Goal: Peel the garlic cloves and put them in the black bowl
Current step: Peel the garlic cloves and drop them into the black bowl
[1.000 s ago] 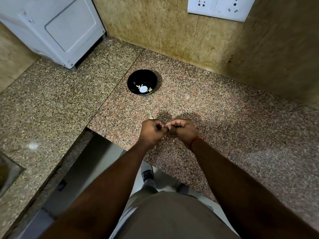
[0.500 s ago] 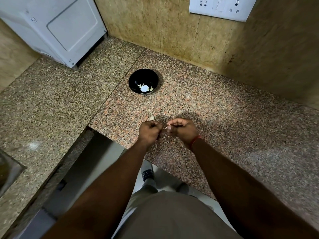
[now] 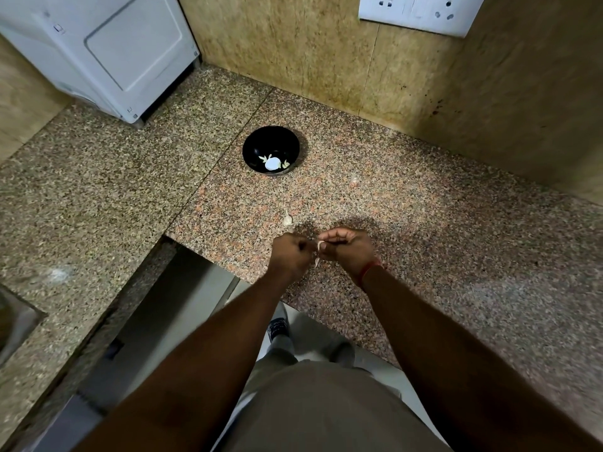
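Observation:
Over the granite counter's near edge, my left hand (image 3: 291, 256) and my right hand (image 3: 347, 251) meet with curled fingers. Between them they pinch a small garlic clove (image 3: 320, 245), and a strip of pale skin (image 3: 316, 262) hangs down from it. Another unpeeled clove (image 3: 287, 219) lies on the counter just beyond my left hand. The black bowl (image 3: 253, 148) stands farther back, near the wall corner. It holds a few pale peeled cloves (image 3: 272, 163) at its bottom.
A white appliance (image 3: 107, 50) stands at the back left of the granite counter (image 3: 456, 239). A socket plate (image 3: 414, 11) sits on the wall at upper right. A sink edge (image 3: 16, 321) shows at far left. A small pale scrap (image 3: 354, 181) lies right of the bowl.
My hands have stayed together at the same spot, working the clove. A strip of skin now hangs loose below it.

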